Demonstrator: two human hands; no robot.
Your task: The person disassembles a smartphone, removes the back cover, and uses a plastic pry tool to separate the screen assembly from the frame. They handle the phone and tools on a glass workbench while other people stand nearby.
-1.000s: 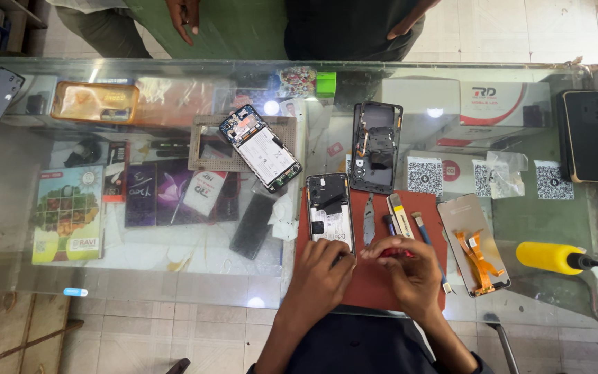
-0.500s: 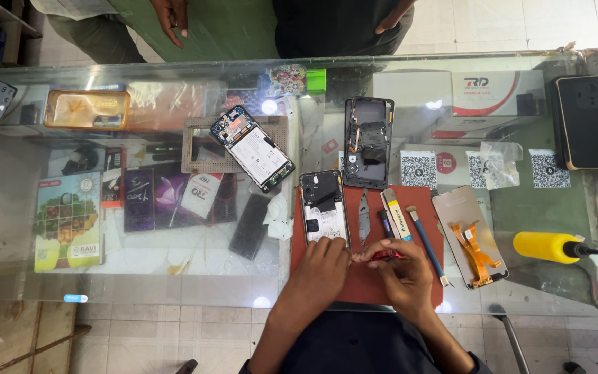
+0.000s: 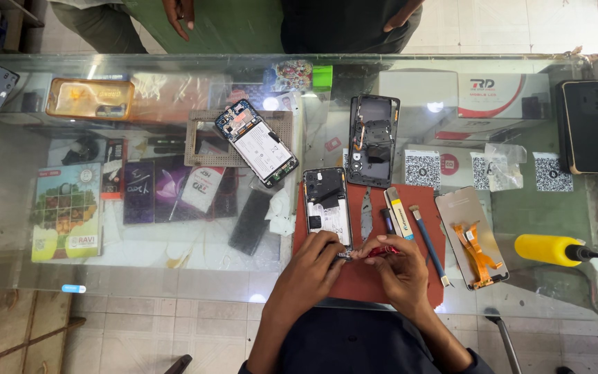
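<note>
- The left hand (image 3: 311, 266) rests on the bottom end of an opened phone (image 3: 327, 206), fingers curled and pressed on its lower edge, likely to steady it
- The right hand (image 3: 399, 270) has its fingers pinched around a small red-handled tool (image 3: 381, 251), whose tip points toward 9 o'clock at the phone's bottom corner; both hands meet there, touching or nearly so
- The phone lies back-off on a red work mat (image 3: 368, 277), at about 11 o'clock from the hands; the mat probably keeps small parts from sliding on the glass
- Just at 3 o'clock of the phone, tools lie side by side within reach: a metal pry blade (image 3: 366, 215), a flat pale tool (image 3: 399, 212) and a blue-handled tool (image 3: 428, 244)
- Further at 3 o'clock a screen panel with an orange flex cable (image 3: 470, 237) lies face down, half off the mat; a yellow-handled screwdriver (image 3: 551, 249) sits beyond it, near the counter's right edge
- At 12 o'clock a dark phone frame (image 3: 373, 140) and another opened phone (image 3: 257, 142) lie well apart from the hands
- The glass counter (image 3: 174, 256) has open room at 9 o'clock; its near edge runs just under the wrists
- Across the counter, other people's hands hang at the far edge
</note>
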